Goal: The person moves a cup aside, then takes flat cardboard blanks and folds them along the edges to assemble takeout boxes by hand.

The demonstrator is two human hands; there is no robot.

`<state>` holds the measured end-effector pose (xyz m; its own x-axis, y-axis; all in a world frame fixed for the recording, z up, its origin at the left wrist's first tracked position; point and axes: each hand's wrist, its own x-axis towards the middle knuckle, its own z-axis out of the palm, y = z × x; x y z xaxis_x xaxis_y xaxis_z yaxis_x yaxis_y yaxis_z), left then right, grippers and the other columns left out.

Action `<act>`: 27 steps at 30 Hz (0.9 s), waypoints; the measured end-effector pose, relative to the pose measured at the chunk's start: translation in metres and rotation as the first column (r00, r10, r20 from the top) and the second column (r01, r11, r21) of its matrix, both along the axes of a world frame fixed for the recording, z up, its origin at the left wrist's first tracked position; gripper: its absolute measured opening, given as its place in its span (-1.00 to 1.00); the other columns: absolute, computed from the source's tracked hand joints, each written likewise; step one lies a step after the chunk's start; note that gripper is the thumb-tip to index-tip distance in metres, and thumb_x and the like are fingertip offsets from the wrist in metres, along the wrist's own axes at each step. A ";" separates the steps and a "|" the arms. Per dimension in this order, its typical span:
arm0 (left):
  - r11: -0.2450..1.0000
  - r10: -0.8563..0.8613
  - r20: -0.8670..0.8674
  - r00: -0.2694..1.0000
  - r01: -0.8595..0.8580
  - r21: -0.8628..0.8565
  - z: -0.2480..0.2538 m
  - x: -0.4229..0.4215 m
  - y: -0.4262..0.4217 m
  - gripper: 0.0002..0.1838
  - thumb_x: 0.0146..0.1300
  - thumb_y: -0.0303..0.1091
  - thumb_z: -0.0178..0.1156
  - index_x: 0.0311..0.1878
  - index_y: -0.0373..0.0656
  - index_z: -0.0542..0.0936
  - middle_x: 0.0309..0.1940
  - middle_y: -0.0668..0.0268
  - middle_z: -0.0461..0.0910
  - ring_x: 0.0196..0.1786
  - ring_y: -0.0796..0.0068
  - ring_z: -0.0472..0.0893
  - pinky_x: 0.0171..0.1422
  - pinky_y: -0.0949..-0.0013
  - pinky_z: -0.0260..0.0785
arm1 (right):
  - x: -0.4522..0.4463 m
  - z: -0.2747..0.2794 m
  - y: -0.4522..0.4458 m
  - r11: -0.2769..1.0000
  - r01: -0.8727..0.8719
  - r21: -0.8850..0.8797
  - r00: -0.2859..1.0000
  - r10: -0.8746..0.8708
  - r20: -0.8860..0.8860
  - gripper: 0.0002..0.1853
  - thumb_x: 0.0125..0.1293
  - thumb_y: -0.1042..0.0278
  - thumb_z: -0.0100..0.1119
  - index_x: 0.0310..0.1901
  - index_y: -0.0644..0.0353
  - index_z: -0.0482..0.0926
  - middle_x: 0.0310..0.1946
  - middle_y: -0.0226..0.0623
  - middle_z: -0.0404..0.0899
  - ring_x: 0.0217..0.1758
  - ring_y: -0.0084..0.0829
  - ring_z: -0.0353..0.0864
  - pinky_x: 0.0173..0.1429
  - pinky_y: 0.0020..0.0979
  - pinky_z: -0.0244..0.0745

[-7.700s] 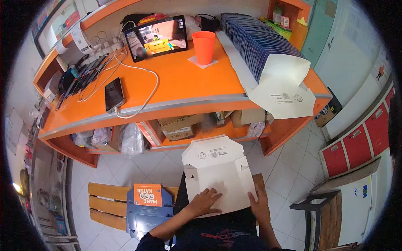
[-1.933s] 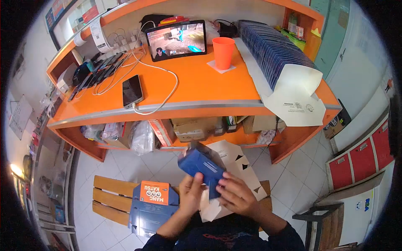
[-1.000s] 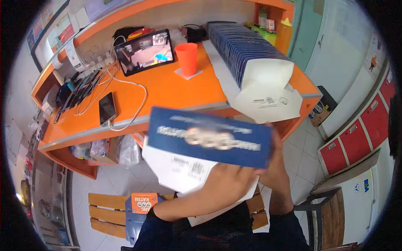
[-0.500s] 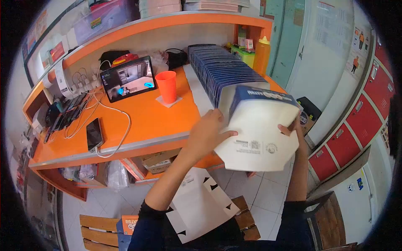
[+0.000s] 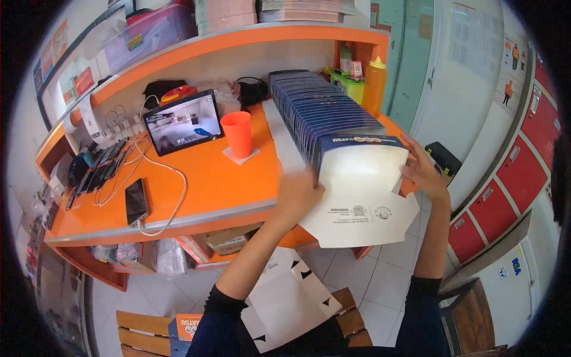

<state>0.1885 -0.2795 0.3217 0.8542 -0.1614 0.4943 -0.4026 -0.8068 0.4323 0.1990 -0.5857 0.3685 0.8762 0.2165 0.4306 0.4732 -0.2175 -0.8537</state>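
A partly folded cardboard food box (image 5: 363, 178), dark blue outside and off-white inside, stands at the near end of a row of similar boxes. Its long front flap, printed with a code and a round logo, hangs towards me. My right hand (image 5: 425, 172) pinches the right side panel, thumb inside and fingers outside. At the left edge my left hand (image 5: 297, 199) is closed on the box's side; its fingers are blurred by motion. A flat, unfolded cardboard blank (image 5: 288, 300) with black corner marks lies on my lap.
Nested blue boxes (image 5: 321, 101) run back along the orange table (image 5: 208, 184). Left of them are an orange cup (image 5: 238, 134), a tablet (image 5: 183, 123) and a charging phone (image 5: 137, 201). A yellow squeeze bottle (image 5: 375, 86) stands behind. Red lockers (image 5: 511, 169) are at the right.
The box has moved back against the row and its top edge now sits level. My right hand has risen to its right side panel; my left hand has shifted down slightly.
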 end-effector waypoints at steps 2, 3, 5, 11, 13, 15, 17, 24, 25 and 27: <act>0.995 0.096 0.064 0.993 -0.097 0.008 -0.003 0.001 -0.003 -0.75 0.06 -0.28 0.24 -0.35 -0.31 0.50 -0.59 0.00 0.58 -0.41 -0.05 0.63 -0.23 0.05 0.49 | -0.001 0.016 0.024 0.960 0.189 -0.207 0.982 -0.191 0.010 -0.41 0.27 0.39 0.22 0.31 0.24 0.30 -0.01 -0.15 0.51 -0.32 -0.53 0.54 -0.35 -0.55 0.46; 0.989 0.143 0.101 0.985 -0.145 0.007 -0.004 0.002 -0.003 -0.74 0.07 -0.27 0.26 -0.35 -0.30 0.50 -0.61 0.02 0.58 -0.42 -0.05 0.63 -0.24 0.05 0.49 | 0.009 0.014 0.022 0.964 0.178 -0.195 0.983 -0.183 -0.006 -0.42 0.25 0.44 0.21 0.31 0.25 0.30 -0.05 -0.17 0.53 -0.32 -0.55 0.54 -0.35 -0.55 0.47; 0.992 0.128 -0.001 0.992 -0.128 -0.015 -0.001 -0.001 0.000 -0.67 0.07 -0.27 0.32 -0.24 -0.31 0.47 -0.41 -0.01 0.60 -0.38 -0.03 0.64 -0.23 0.08 0.49 | 0.036 0.001 0.019 0.974 0.156 -0.165 0.987 -0.162 -0.023 -0.42 0.21 0.55 0.17 0.30 0.27 0.30 -0.13 -0.19 0.55 -0.33 -0.57 0.54 -0.36 -0.55 0.48; 0.961 -0.124 0.150 0.981 0.156 -0.228 0.013 0.004 0.013 -0.18 0.10 -0.39 0.38 0.36 -0.08 0.12 0.36 -0.06 0.04 0.10 -0.01 0.52 -0.02 0.17 0.55 | 0.049 0.000 0.006 0.992 0.061 -0.112 0.989 -0.075 -0.126 -0.40 0.16 0.58 0.21 0.28 0.26 0.32 -0.09 -0.28 0.58 -0.17 -0.52 0.60 -0.19 -0.49 0.60; 0.939 -0.229 0.120 0.966 0.252 -0.233 0.018 0.008 0.017 -0.06 0.12 -0.42 0.37 0.48 0.07 -0.01 0.43 -0.05 -0.12 0.26 -0.03 0.40 0.10 0.16 0.54 | 0.044 0.001 0.006 0.990 0.035 -0.136 0.999 -0.037 -0.010 -0.38 0.14 0.59 0.22 0.29 0.24 0.34 -0.06 -0.29 0.56 -0.12 -0.52 0.58 -0.17 -0.49 0.59; 0.931 -0.278 0.089 0.956 0.291 -0.220 0.015 0.015 0.022 -0.03 0.15 -0.42 0.35 0.51 0.16 -0.06 0.43 -0.05 -0.13 0.35 -0.05 0.29 0.20 0.13 0.50 | 0.039 0.005 0.004 0.986 -0.010 -0.167 1.000 0.014 0.021 -0.38 0.14 0.58 0.23 0.28 0.24 0.35 -0.03 -0.31 0.54 -0.09 -0.53 0.57 -0.16 -0.49 0.59; 0.921 -0.323 0.086 0.943 0.334 -0.200 0.014 0.018 0.025 -0.01 0.16 -0.40 0.35 0.52 0.18 -0.08 0.44 -0.07 -0.13 0.40 -0.07 0.21 0.27 0.10 0.45 | 0.038 0.013 0.001 0.976 -0.084 -0.200 0.996 0.080 -0.030 -0.40 0.14 0.55 0.25 0.27 0.24 0.37 -0.01 -0.33 0.52 -0.09 -0.54 0.56 -0.15 -0.50 0.59; 0.932 -0.335 0.119 0.935 0.347 -0.101 0.020 0.014 0.028 -0.05 0.18 -0.29 0.34 0.51 0.13 -0.05 0.44 -0.15 -0.12 0.47 -0.19 0.06 0.34 0.04 0.36 | 0.047 0.024 0.002 0.944 -0.190 -0.271 0.971 0.139 -0.197 -0.53 0.30 0.27 0.23 0.20 0.26 0.44 -0.24 -0.40 0.46 -0.23 -0.59 0.55 -0.28 -0.53 0.61; 0.939 -0.328 0.132 0.936 0.338 -0.068 0.020 0.014 0.028 -0.06 0.18 -0.27 0.34 0.51 0.13 -0.05 0.44 -0.16 -0.12 0.47 -0.19 0.06 0.34 0.04 0.36 | 0.048 0.026 0.004 0.943 -0.165 -0.290 0.972 0.106 -0.209 -0.55 0.32 0.23 0.22 0.17 0.26 0.45 -0.28 -0.40 0.45 -0.27 -0.60 0.56 -0.31 -0.53 0.61; 0.932 -0.340 0.132 0.931 0.352 -0.082 0.018 0.016 0.029 -0.06 0.19 -0.23 0.33 0.51 0.13 -0.05 0.43 -0.15 -0.10 0.47 -0.19 0.06 0.34 0.03 0.36 | 0.046 0.029 0.011 0.940 -0.105 -0.326 0.973 0.029 -0.229 -0.58 0.35 0.17 0.17 0.13 0.25 0.47 -0.33 -0.39 0.45 -0.34 -0.60 0.56 -0.34 -0.51 0.62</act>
